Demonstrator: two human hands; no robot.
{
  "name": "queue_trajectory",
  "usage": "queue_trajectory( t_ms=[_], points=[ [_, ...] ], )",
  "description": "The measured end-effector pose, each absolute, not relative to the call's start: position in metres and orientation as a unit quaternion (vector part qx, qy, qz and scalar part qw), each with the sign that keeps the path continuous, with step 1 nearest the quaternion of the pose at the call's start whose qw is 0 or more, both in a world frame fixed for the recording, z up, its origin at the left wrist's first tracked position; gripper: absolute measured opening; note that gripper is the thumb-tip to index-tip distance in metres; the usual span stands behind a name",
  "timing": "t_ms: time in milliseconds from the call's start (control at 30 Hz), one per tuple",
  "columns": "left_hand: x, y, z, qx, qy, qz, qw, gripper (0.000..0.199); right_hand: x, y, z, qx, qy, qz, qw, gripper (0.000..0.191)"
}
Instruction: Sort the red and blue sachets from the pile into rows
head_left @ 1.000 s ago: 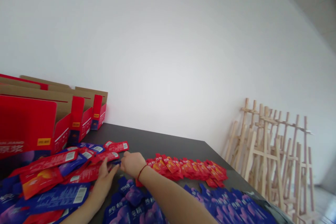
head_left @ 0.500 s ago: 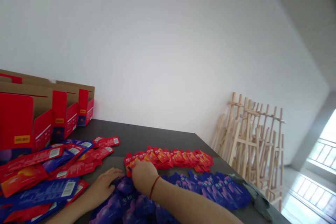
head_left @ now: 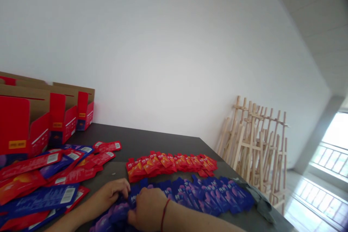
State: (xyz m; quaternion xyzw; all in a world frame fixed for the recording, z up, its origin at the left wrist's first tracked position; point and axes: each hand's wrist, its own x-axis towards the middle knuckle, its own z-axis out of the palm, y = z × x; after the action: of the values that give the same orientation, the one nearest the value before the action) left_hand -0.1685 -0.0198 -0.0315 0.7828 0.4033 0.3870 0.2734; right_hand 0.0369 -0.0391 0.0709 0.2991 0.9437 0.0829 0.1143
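Note:
My left hand (head_left: pixel 115 192) curls its fingers over the left edge of a pile of blue sachets (head_left: pixel 114 216) at the front of the table. Close to its right, my right hand (head_left: pixel 151 207), with a red cord at the wrist, is closed on blue sachets, thumb toward the left hand. Its fingertips are partly hidden. Beyond it, a row of overlapping blue sachets (head_left: pixel 209 194) runs off to the right. Behind that row lies a matching line of red sachets (head_left: pixel 163 163), which neither hand touches.
Loose red and blue packets (head_left: pixel 40 195) with barcodes are heaped at left. Open red cardboard boxes (head_left: pixel 61 116) stand behind them. A grey cloth (head_left: pixel 258 201) hangs at the table's right edge. Wooden easels (head_left: pixel 252 145) lean against the wall beyond the dark table (head_left: pixel 146 139).
My right hand has drawn back from the left end of the red row to the blue sachets. My left fingers have curled more around the blue pile. The view has turned slightly right.

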Motion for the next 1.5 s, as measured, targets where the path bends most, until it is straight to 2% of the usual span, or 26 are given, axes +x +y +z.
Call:
queue_trajectory(
  t_ms=[100, 300, 400, 533, 667, 867, 1067, 1267, 1500],
  points=[
    [-0.164, -0.029, -0.025, 0.783, 0.409, 0.389, 0.26, 0.025, 0.039, -0.044, 0.059, 0.308, 0.945, 0.072, 0.08, 0.041],
    [-0.152, -0.047, -0.011, 0.801, 0.479, 0.315, 0.173, 0.012, 0.052, -0.033, 0.039, 0.262, 0.958, 0.099, 0.059, 0.029],
    [-0.147, -0.051, -0.011, 0.8, 0.498, 0.297, 0.155, 0.007, 0.041, -0.014, 0.05, 0.261, 0.956, 0.109, 0.076, 0.024],
    [-0.15, -0.047, -0.015, 0.766, 0.499, 0.352, 0.199, 0.007, -0.012, 0.026, 0.072, 0.29, 0.95, 0.095, 0.061, 0.023],
    [-0.164, -0.033, -0.024, 0.674, 0.506, 0.485, 0.235, 0.032, -0.088, 0.071, 0.073, 0.271, 0.958, 0.088, 0.034, 0.033],
    [-0.18, -0.017, -0.042, 0.598, 0.528, 0.555, 0.235, 0.032, -0.176, 0.125, 0.049, 0.304, 0.951, 0.052, 0.03, 0.057],
    [-0.18, -0.006, -0.056, 0.572, 0.553, 0.564, 0.222, 0.028, -0.21, 0.169, 0.031, 0.337, 0.94, 0.006, 0.055, 0.075],
    [-0.177, -0.008, -0.054, 0.572, 0.561, 0.55, 0.234, 0.018, -0.205, 0.181, 0.024, 0.345, 0.936, -0.044, 0.048, 0.065],
    [-0.177, -0.01, -0.047, 0.568, 0.555, 0.549, 0.261, 0.014, -0.171, 0.161, 0.025, 0.358, 0.931, -0.074, -0.016, 0.027]
  ],
)
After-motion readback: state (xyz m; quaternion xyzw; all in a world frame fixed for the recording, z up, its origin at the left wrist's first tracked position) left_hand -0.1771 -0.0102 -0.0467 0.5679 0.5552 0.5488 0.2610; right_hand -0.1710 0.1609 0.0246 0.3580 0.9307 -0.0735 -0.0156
